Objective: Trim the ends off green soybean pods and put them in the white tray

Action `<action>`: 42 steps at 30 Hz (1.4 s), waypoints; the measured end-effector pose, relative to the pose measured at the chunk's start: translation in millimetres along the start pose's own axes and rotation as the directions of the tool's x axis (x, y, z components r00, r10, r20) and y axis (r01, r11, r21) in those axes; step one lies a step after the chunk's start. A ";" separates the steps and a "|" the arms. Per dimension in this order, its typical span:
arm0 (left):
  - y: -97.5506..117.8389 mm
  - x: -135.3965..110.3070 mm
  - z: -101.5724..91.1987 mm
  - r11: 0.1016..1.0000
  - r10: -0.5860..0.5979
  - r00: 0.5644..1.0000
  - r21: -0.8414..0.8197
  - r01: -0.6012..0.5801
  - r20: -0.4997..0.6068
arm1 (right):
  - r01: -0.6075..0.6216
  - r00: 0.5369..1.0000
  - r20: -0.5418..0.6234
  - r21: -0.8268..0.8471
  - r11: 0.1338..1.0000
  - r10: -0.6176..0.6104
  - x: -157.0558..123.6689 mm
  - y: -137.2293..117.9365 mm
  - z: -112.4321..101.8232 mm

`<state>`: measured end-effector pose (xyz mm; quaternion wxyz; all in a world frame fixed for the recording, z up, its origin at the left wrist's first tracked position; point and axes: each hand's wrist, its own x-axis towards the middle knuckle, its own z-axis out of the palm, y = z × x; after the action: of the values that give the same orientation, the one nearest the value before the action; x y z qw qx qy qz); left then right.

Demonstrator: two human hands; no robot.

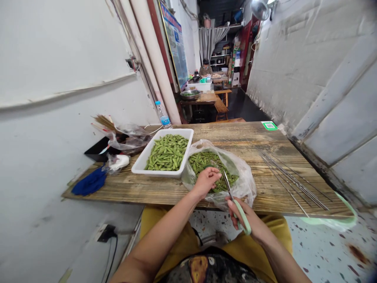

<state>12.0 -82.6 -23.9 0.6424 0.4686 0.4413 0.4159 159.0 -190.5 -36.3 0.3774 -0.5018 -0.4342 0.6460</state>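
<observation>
My right hand [243,214] is wrapped round the light green handles of a pair of scissors [228,184], whose metal blades point up and away from me. Close to the blade tips is my left hand [207,181], its thumb and fingers drawn together; whatever they may pinch is too small to make out. Both hands are at the near side of a clear plastic bag [247,177], opened wide and holding green bean pods [203,159] with darker bits among them. Left of the bag stands a white plastic tub [138,168] filled with green pods [167,151].
Several metal skewers [291,181] lie at the table's right. On the left are a blue cloth [90,182], a black box [98,150] with sticks, and plastic wrapping. A water bottle [163,116] stands by the wall. A person [205,68] sits farther back.
</observation>
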 end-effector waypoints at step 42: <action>22.5 15.3 -52.8 0.005 0.015 0.993 0.993 -0.116 0.115 | -0.267 0.964 0.148 0.544 0.795 0.223 -10.5 -13.9 -3.0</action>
<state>-37.2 -50.8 -13.8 0.1217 0.8191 0.5606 -0.0031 164.8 -195.0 -20.2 0.4038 -0.3964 -0.1715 0.8065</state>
